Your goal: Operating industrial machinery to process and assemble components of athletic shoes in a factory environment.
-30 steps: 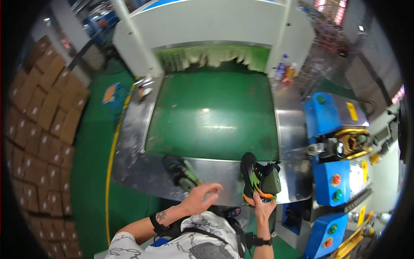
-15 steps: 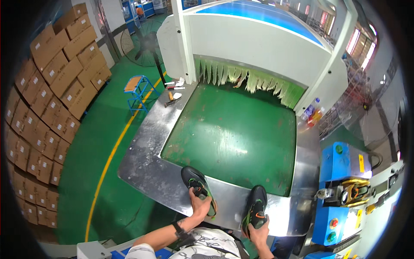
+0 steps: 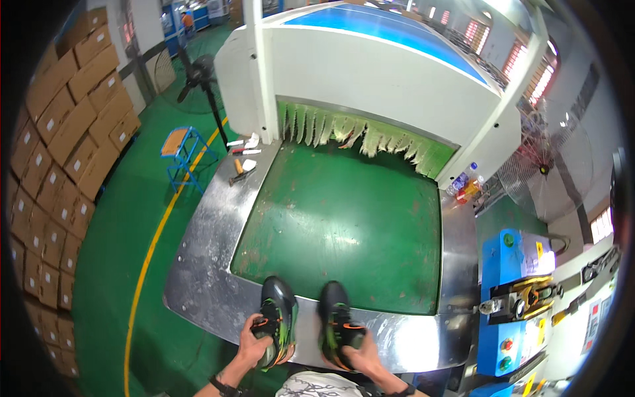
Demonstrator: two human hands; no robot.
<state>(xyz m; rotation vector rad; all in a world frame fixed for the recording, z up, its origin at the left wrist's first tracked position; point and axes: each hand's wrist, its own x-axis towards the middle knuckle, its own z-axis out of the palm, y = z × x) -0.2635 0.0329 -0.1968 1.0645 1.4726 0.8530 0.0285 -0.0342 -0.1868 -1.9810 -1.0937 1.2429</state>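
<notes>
Two black athletic shoes with green and orange details are over the near edge of the steel table [image 3: 205, 264], toes pointing away from me. My left hand [image 3: 253, 345] is closed around the opening and heel of the left shoe [image 3: 280, 306]. My right hand [image 3: 364, 357] grips the right shoe [image 3: 336, 309] by its heel end, thumb near the collar. A small gap separates the shoes. Their toes reach toward the green conveyor belt [image 3: 344, 225] framed by the table. My palms hide the heels.
A fringed green curtain [image 3: 357, 135] hangs at the machine's far opening. On the left steel border lie a hammer [image 3: 241, 172] and small tools; bottles [image 3: 466, 184] stand at the right. A blue machine [image 3: 496, 344] is on my right, a stool [image 3: 177, 142] and stacked cartons [image 3: 73, 145] on my left.
The two shoes have come closer together: the left one turned more upright, the right one shifted left. My hands moved with them, still gripping. The whole view has also shifted slightly.
</notes>
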